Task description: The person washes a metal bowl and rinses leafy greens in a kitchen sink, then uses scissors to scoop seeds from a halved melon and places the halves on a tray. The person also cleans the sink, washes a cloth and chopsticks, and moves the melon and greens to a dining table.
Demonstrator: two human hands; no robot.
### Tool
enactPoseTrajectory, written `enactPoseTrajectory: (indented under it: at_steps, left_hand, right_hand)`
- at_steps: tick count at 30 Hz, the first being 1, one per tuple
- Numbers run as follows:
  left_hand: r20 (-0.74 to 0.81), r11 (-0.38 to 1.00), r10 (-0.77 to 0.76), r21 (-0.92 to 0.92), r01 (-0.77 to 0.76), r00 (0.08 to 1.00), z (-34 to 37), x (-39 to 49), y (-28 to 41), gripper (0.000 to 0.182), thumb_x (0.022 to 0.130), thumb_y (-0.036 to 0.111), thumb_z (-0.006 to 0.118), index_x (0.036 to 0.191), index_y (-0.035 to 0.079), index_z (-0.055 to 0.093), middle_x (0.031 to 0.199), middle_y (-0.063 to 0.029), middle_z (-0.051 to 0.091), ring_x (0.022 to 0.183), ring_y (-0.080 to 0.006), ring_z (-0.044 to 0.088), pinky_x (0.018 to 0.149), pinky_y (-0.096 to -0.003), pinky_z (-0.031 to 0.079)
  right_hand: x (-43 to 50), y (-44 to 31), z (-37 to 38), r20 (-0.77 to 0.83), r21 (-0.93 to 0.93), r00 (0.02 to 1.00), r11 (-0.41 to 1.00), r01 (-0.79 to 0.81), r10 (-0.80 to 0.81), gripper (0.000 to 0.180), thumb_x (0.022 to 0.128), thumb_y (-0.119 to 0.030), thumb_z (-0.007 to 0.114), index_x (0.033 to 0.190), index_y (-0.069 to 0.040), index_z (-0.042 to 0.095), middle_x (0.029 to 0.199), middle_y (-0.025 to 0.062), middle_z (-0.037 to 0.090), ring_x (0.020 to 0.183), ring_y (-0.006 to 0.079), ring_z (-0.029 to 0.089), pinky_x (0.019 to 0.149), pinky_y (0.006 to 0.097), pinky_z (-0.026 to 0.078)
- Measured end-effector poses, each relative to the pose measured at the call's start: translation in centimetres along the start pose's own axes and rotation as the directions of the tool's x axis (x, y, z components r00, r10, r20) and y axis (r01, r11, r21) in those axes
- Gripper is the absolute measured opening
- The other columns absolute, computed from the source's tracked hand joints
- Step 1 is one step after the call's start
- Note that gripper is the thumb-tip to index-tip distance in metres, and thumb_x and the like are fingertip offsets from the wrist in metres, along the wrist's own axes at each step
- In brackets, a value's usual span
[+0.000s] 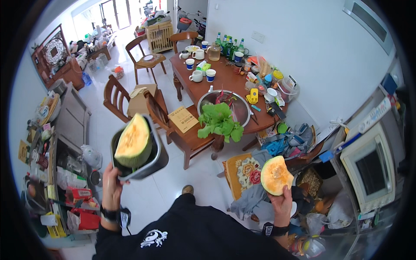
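Note:
My left hand (112,182) grips the near corner of a deep metal container (159,159), which is tilted. A large cut piece of green-rinded melon (135,141) with orange flesh and seeds rests in it. My right hand (282,203) holds another melon piece (276,175) from below, its cut orange face turned up. Beyond my hands, a metal basin (245,110) stands on the wooden table's near end, with leafy greens (221,122) hanging over its rim and reddish stems inside.
The wooden table (195,89) also bears cups, green bottles (229,47), a glass jug and jars. Wooden chairs (195,146) stand along its left side, one holding a yellow booklet (183,119). A cushioned seat (240,175) with grey cloth is near my right hand. Cluttered shelves line the left; a microwave (370,169) stands right.

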State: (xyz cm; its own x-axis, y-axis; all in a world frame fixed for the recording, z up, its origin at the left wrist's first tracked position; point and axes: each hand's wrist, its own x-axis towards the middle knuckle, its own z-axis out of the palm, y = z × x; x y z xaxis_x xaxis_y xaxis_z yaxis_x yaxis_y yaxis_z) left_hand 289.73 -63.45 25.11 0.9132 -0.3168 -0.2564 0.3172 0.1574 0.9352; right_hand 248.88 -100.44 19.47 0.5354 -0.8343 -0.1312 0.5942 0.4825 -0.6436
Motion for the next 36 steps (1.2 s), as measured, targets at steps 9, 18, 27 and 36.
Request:
enactPoseTrajectory:
  at_steps: [9,18,27,36]
  left_hand:
    - [0.477,0.999,-0.023,-0.031,0.043,0.878,24.1,29.9,7.5,0.043,0.079,-0.008,0.039,0.120,-0.006,0.050,0.095,-0.0148,0.060,0.059,-0.0233,0.064,0.043,-0.0278,0.058]
    - [0.537,0.977,-0.157,0.207,0.051,0.829,46.8,50.7,0.5,0.033,0.078,-0.005,0.046,0.110,-0.007,0.054,0.080,-0.0138,0.060,0.049,-0.0236,0.061,0.042,-0.0313,0.058]
    - [0.524,0.935,-0.335,0.288,0.207,0.783,56.6,60.3,-13.9,0.040,0.078,-0.007,0.049,0.118,-0.006,0.052,0.084,-0.0126,0.059,0.056,-0.0254,0.062,0.042,-0.0351,0.059]
    - [0.582,0.893,-0.447,0.242,0.380,0.679,59.3,64.0,-22.0,0.049,0.080,-0.009,0.045,0.128,0.001,0.045,0.099,-0.0141,0.060,0.070,-0.0274,0.065,0.057,-0.0376,0.062]
  right_hand:
    - [10.0,1.8,3.1,-0.193,-0.063,0.971,0.990,0.128,-0.138,0.052,0.093,-0.028,0.057,0.138,-0.012,0.037,0.138,0.0097,0.046,0.124,0.0326,0.047,0.096,0.0519,0.044]
    - [23.0,0.4,3.1,-0.326,0.005,0.933,0.986,0.167,-0.156,0.061,0.087,-0.021,0.064,0.140,-0.011,0.034,0.140,0.0134,0.042,0.127,0.0348,0.044,0.098,0.0550,0.043]
    - [29.5,-0.9,3.6,-0.409,-0.127,0.904,0.989,0.082,-0.128,0.062,0.090,-0.026,0.061,0.141,-0.009,0.032,0.142,0.0148,0.041,0.129,0.0360,0.043,0.101,0.0547,0.040]
    - [37.8,0.2,4.5,-0.387,-0.112,0.918,0.992,0.050,-0.090,0.059,0.089,-0.009,0.057,0.142,-0.008,0.030,0.142,0.0155,0.038,0.130,0.0343,0.040,0.106,0.0527,0.036]
